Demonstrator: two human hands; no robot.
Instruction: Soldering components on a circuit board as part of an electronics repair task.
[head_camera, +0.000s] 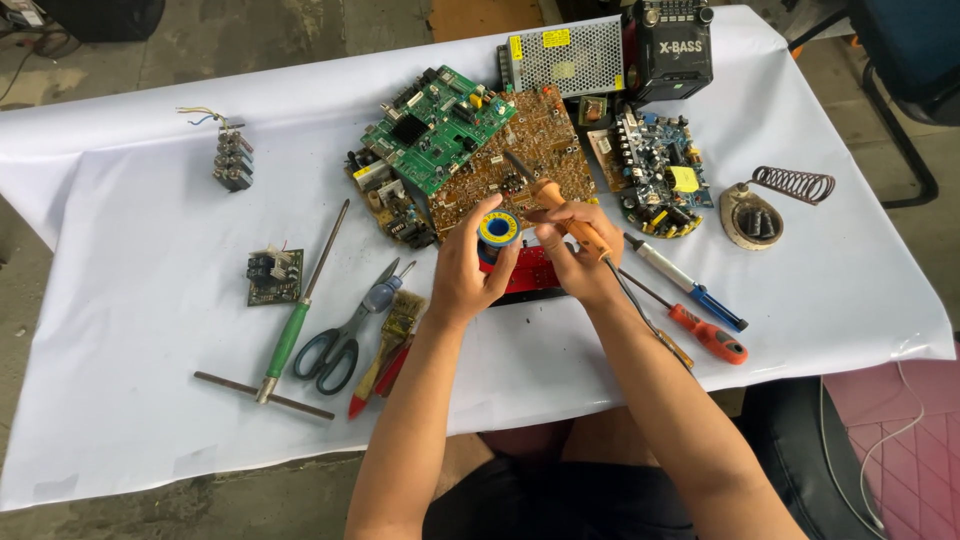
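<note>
Gripping solder spool (498, 229) w/ left hand (465, 272), right hand (580, 255) apparently pinching soldering iron (560, 205) over red board (525, 272).

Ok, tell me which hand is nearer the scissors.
Left. The left hand, holding a solder spool, is just right of the scissors; the right hand, gripping the soldering iron, sits farther right.

Table w/ white cloth (150, 300) on a grey, stained concrete floor (250, 35) in even daylight, blue chair w/ black legs (905, 50) at top right, black seat (800, 450) and pink quilted cushion (900, 430) at bottom right.
</note>
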